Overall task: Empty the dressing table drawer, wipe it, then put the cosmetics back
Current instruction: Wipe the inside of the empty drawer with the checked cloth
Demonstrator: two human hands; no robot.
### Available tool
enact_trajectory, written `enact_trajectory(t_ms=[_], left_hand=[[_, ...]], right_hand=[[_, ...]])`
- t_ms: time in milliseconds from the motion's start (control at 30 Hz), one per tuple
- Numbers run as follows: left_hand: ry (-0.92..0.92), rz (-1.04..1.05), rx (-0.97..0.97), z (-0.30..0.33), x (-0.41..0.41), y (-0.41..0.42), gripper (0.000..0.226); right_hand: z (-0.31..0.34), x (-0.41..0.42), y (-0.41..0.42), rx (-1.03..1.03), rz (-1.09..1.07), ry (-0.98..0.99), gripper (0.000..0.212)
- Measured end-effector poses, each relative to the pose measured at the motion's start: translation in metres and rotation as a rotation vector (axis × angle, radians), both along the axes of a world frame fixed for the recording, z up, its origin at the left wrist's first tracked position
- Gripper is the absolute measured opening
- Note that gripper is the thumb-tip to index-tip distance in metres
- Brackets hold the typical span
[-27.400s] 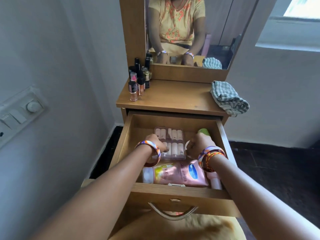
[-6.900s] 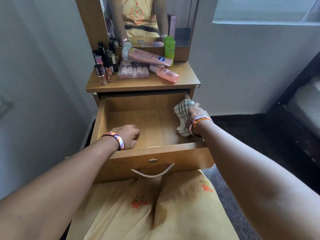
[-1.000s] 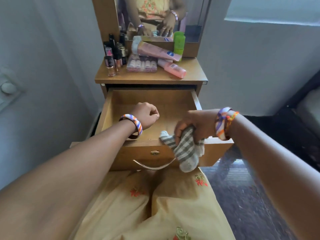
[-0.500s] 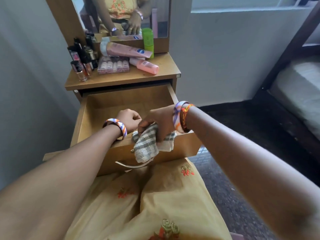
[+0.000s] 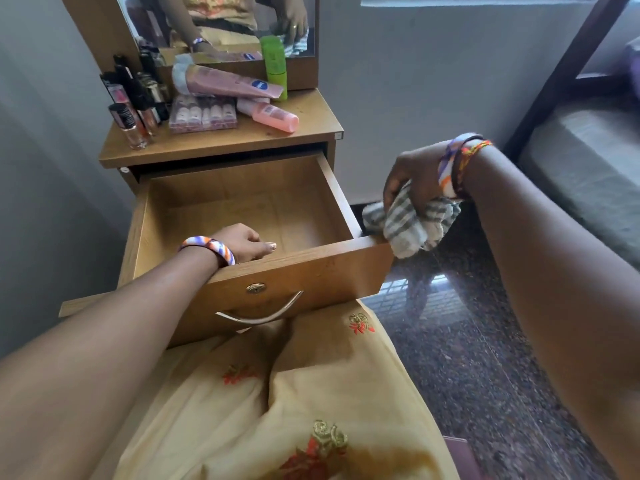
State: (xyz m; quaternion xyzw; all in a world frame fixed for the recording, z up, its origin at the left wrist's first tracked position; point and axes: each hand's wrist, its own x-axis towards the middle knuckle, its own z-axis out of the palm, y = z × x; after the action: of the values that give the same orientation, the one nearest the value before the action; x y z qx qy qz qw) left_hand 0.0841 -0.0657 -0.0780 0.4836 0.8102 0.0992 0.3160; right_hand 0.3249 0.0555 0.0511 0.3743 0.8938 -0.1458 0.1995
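A seated person's right hand grips a striped cloth bunched in curled fingers, held in the air just beyond the right side of the open drawer and above the dark floor. The left hand rests inside the drawer at its front wall, fingers apparently curled on nothing (the palm is hidden). The cosmetics stand on the tabletop: 1 pink tube, 1 pink bottle, 1 green bottle, a clear case and a cluster of small bottles.
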Motion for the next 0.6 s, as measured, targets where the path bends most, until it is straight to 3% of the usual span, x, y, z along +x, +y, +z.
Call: enact_trajectory(t_ms=[100,167,333,533,600], left_hand=[[0.007,-0.015,0.000,-0.002,0.000,0.001,0.042],[0.011,-0.019,0.005,-0.003,0.000,0.000,0.040],[0.001,-0.019,-0.016,-0.005,-0.002,0.001,0.040],[-0.026,-0.044,-0.033,-0.006,0.001,0.002,0.041],[-0.028,-0.045,-0.035,-0.005,0.001,0.001,0.041]], right_hand=[[-0.001,-0.002,-0.002,0.067,-0.192,0.360,0.035],[-0.008,-0.011,-0.008,0.050,-0.200,0.461,0.030],[-0.044,-0.056,-0.030,-0.071,0.048,-0.015,0.044],[-0.069,-0.084,-0.018,0.188,0.101,-0.233,0.043],[-0.074,-0.097,-0.007,0.153,0.049,-0.227,0.019]])
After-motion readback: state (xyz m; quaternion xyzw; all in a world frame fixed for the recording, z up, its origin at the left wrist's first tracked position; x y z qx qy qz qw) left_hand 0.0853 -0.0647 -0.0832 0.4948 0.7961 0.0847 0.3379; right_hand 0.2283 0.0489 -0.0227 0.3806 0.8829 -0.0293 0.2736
